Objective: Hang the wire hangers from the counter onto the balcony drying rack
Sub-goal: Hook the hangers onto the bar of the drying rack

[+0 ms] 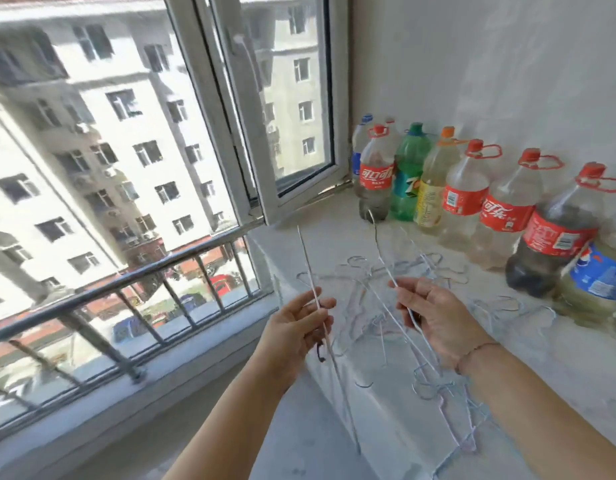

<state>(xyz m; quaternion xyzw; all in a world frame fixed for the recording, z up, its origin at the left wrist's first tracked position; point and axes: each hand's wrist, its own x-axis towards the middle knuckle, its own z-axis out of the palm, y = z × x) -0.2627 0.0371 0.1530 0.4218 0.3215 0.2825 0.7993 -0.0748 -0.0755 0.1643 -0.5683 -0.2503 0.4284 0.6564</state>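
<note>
My left hand (301, 325) pinches a thin white wire hanger (308, 268) that runs edge-on from above the hand down past the counter's edge. My right hand (438, 320) grips a second wire hanger (381, 244) whose hook rises toward the bottles. Several more pale wire hangers (372, 271) lie tangled on the grey counter (317, 237) between and below my hands, with another clump of hangers (448, 403) near my right forearm. No drying rack is in view.
A row of large plastic bottles (462, 199) stands along the wall at the counter's back and right. An open white window sash (292, 109) juts in at the counter's far end. A metal railing (126, 289) runs along the window on the left.
</note>
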